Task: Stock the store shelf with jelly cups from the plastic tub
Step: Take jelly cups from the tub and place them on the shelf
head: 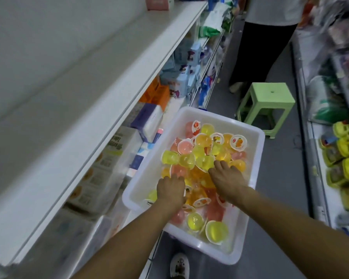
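A white plastic tub stands in the aisle, holding several yellow, orange and pink jelly cups. Both my hands reach down into the pile, backs up. My left hand lies on the cups near the tub's left wall, its fingertips hidden among them. My right hand spreads its fingers over the orange and yellow cups in the middle. Whether either hand grips a cup is hidden by the hands themselves. The white store shelf runs along the left, its top board bare near me.
Lower shelf levels on the left hold boxes and tissue packs. A green plastic stool stands just beyond the tub, with a person's legs behind it. A chest freezer with yellow packs lines the right. My shoe is below the tub.
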Tool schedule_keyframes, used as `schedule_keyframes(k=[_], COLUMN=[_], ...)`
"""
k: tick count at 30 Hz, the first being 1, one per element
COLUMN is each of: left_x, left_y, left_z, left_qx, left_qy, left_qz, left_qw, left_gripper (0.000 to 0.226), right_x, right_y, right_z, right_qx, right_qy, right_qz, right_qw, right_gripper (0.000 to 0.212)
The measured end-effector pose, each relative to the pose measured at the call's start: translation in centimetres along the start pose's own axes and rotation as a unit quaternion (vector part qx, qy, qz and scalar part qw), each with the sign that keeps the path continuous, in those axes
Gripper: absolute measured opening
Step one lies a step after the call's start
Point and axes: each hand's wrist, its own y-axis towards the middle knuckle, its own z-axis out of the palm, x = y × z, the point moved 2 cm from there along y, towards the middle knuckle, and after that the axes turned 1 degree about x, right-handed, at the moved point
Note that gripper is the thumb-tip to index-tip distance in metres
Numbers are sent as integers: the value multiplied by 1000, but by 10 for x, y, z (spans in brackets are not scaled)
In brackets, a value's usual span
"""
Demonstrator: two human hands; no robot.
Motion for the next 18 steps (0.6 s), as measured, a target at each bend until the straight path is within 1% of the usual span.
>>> schedule_keyframes(k=[2, 4, 6, 7, 9, 12, 15, 18], left_x=[1, 3, 8, 11, 16, 21, 26, 30], left_y=[2, 1, -5, -9, -22, -50, -86, -130], left_z=[0, -1, -5, -8, -16, -24, -31, -38], left_qx=[6, 0, -27, -46, -84, -126, -165, -196], left_qy=[-20, -49, -89, -114, -185, -296, -351, -371], left_qz=[-1, -6, -14, -20, -38, -55, -71, -85], left_qw=[1000, 999, 996, 992, 978, 945, 919, 904], left_gripper=[50, 49, 49, 49, 50, 50, 47, 42], right_x=[-3, -5, -4, -3, 0, 5, 15, 30], right_y=[2, 2, -2, -6, -15, -34, -58, -85], right_z=[1, 0, -3, -5, -10, -23, -42, -63], right_qx=[-5, -9, -15, -19, -39, -65, -86, -89], right_qy=[13, 27, 48, 65, 126, 250, 347, 386], right_qz=[-3, -1, 8, 18, 39, 50, 25, -14], right_qw=[1000, 1000, 999, 998, 991, 965, 934, 918], right_gripper=[42, 54, 65, 67, 63, 58, 59, 63])
